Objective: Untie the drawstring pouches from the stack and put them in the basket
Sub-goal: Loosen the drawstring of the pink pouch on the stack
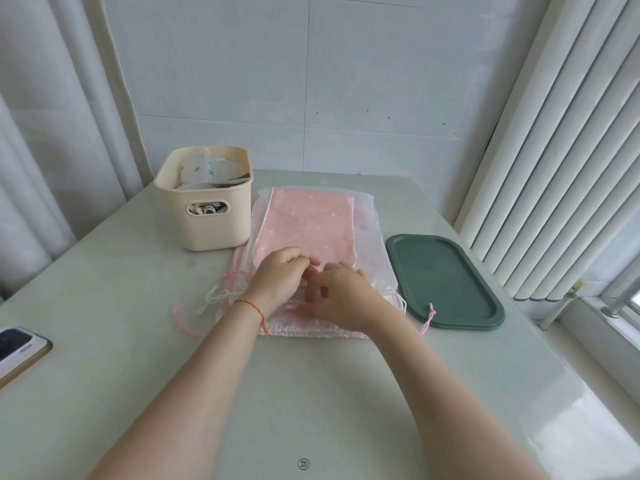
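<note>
While both forearms reach over the near half of the pale table (138, 341), the hands meet on the near end of the stack of pouches (304, 216) (pink fabric under sheer white layers). Left hand (280, 271): fingers curled, tips pinched together at the stack's drawstring end; whether a cord is actually between them cannot be told. Right hand (343, 292): fingers bent, tips down on the fabric just right of the left hand; grip also unclear. Loose cords: white and pink strands (214, 299) trail off the stack's left near corner; one pink cord end (430, 317) lies over the near left edge of the green tray (450, 282), which sits just right of the stack. Cream basket (207, 202) touches the stack's far left edge, already holding pouches. Phone (17, 348) well left of the stack, at the table edge. Bare tabletop near side of the stack.
</note>
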Motion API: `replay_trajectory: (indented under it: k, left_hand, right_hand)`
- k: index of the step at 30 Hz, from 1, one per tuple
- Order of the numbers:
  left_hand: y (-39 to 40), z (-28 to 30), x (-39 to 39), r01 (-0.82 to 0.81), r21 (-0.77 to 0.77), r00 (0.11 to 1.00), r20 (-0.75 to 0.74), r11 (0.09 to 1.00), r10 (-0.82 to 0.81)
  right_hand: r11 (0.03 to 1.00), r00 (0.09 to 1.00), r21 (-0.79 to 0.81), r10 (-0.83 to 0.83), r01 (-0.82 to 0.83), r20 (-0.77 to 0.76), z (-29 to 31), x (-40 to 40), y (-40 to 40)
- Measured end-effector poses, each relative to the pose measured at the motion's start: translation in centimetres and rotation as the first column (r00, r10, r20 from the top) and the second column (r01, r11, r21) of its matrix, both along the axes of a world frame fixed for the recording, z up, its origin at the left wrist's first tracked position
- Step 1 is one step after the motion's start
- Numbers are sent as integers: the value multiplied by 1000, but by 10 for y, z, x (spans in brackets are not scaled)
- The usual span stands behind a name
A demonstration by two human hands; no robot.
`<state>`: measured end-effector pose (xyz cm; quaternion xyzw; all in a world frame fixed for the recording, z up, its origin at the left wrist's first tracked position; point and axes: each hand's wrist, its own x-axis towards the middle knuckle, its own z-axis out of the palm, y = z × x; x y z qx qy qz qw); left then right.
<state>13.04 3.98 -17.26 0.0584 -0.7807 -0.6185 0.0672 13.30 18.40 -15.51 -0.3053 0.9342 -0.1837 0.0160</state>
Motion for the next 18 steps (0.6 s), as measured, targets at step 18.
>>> replay_trajectory:
  k: [18]
  left_hand:
    - [-2,13,5,-30,245,999,51,969,18]
  right_hand:
    - [966,953,-208,201,-154,228,-5,-1,1]
